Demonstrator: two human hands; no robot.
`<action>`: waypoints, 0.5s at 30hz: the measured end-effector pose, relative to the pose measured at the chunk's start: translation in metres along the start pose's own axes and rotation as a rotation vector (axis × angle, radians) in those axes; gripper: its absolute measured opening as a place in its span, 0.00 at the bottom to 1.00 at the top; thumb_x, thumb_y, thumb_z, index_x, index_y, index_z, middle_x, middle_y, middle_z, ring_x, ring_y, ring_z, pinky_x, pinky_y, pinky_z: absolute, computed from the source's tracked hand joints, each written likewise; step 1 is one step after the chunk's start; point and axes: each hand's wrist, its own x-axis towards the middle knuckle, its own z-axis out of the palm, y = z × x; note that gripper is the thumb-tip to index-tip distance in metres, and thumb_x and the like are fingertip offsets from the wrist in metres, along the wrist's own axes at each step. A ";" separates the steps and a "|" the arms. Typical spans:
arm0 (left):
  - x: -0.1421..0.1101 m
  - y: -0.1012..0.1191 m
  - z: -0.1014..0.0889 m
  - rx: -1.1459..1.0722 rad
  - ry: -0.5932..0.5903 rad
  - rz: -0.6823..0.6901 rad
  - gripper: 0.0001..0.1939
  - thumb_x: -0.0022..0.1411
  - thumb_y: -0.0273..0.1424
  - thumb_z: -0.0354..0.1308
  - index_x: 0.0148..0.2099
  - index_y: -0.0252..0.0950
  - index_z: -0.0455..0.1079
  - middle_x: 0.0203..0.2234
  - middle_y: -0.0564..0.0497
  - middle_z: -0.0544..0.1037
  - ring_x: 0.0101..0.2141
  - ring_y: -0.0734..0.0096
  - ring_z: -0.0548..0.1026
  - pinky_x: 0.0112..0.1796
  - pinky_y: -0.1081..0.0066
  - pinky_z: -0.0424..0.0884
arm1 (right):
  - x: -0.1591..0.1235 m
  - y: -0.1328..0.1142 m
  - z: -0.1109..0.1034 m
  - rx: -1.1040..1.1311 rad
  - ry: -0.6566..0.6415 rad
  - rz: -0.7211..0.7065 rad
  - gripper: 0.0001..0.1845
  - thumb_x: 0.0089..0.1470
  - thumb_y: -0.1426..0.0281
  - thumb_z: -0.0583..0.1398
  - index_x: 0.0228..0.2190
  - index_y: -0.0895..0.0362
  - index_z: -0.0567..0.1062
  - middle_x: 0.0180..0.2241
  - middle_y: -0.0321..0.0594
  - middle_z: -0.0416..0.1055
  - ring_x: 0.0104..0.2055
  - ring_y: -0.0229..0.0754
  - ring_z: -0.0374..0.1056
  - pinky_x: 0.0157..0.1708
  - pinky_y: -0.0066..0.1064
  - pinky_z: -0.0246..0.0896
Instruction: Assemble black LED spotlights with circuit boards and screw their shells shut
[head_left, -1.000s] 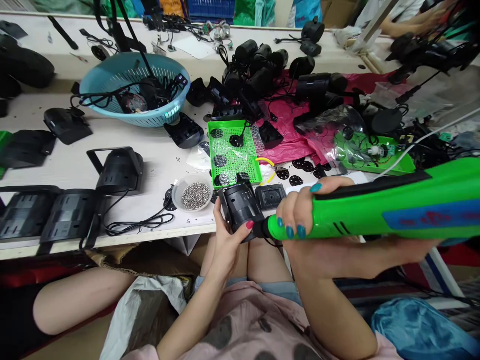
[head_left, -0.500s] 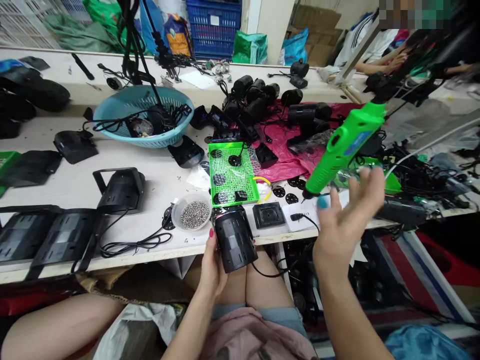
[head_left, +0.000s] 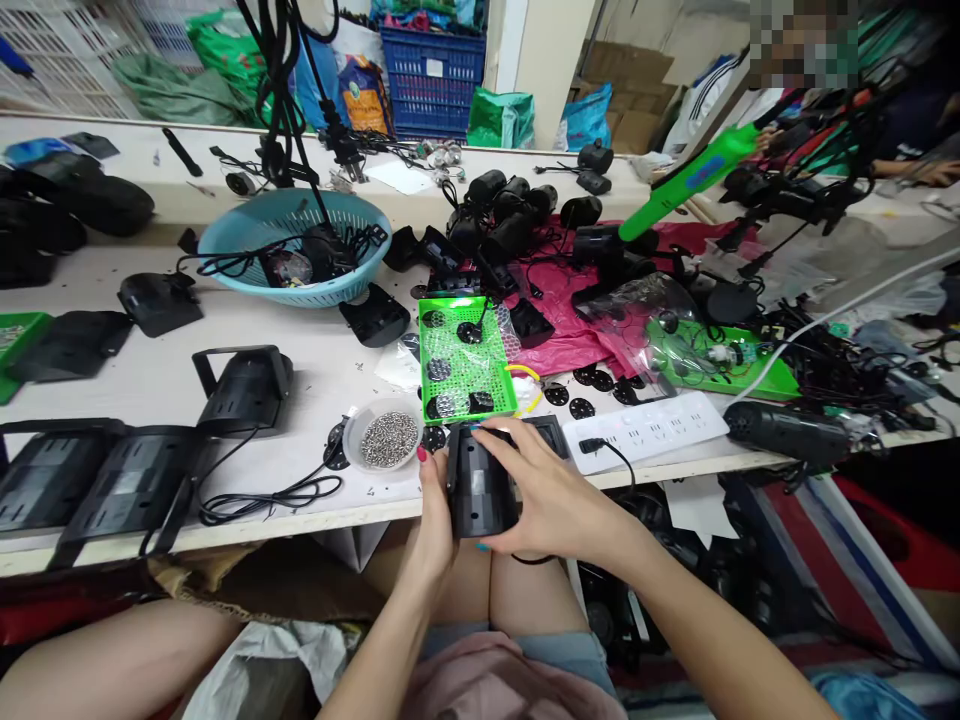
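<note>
Your left hand (head_left: 433,522) and right hand (head_left: 553,492) clasp the black housing (head_left: 478,490) from both sides; it looks largely assembled; green screwdriver (head_left: 686,185) hangs free; remaining fastening unclear.

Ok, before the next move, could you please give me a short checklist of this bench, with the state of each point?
1. Black housing steadied: ok, left hand and right hand both hold it.
2. Green power tool away from the hands: ok, it is up over the far side, with neither hand on it.
3. Bit at the tool's tip: cannot tell, the tip is lost against dark parts.
4. Screws at hand: ok, in the upright bowl near the left hand.
5. Table edge free of loose bits: not ok, some small pieces lie beside the bowl.
6. Screws fitted in the housing: cannot tell, too small.
</note>
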 end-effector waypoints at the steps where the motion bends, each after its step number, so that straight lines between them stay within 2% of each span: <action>1: 0.001 0.003 0.002 -0.023 -0.004 -0.032 0.38 0.57 0.63 0.53 0.50 0.36 0.77 0.46 0.43 0.82 0.54 0.51 0.75 0.54 0.57 0.71 | 0.000 0.000 0.000 -0.001 0.013 -0.002 0.52 0.40 0.66 0.72 0.63 0.56 0.57 0.63 0.53 0.54 0.67 0.58 0.52 0.65 0.50 0.59; 6: 0.007 0.016 0.011 -0.100 -0.016 -0.161 0.38 0.59 0.64 0.50 0.54 0.40 0.76 0.47 0.43 0.82 0.52 0.49 0.77 0.52 0.56 0.73 | 0.002 0.006 0.006 -0.007 0.166 0.003 0.52 0.43 0.68 0.70 0.65 0.53 0.54 0.63 0.53 0.52 0.67 0.58 0.50 0.66 0.53 0.55; 9: 0.012 0.019 0.008 -0.079 -0.033 -0.176 0.35 0.60 0.62 0.50 0.54 0.42 0.76 0.49 0.44 0.81 0.54 0.50 0.76 0.53 0.56 0.73 | 0.005 0.016 0.009 0.056 0.191 0.028 0.53 0.41 0.67 0.71 0.64 0.50 0.54 0.62 0.52 0.51 0.68 0.57 0.51 0.66 0.54 0.54; 12: 0.017 0.016 -0.001 0.030 -0.050 -0.106 0.30 0.61 0.57 0.56 0.54 0.41 0.75 0.51 0.44 0.80 0.58 0.53 0.72 0.57 0.57 0.68 | 0.009 0.024 0.012 0.069 0.176 0.026 0.54 0.41 0.68 0.72 0.65 0.50 0.54 0.63 0.52 0.51 0.68 0.57 0.50 0.67 0.54 0.52; 15: 0.023 0.013 -0.011 0.215 -0.030 0.036 0.26 0.64 0.51 0.58 0.54 0.39 0.75 0.53 0.42 0.78 0.61 0.54 0.68 0.61 0.57 0.62 | 0.010 0.025 0.012 0.098 0.153 0.009 0.55 0.41 0.68 0.73 0.65 0.49 0.54 0.63 0.52 0.50 0.69 0.57 0.49 0.68 0.53 0.51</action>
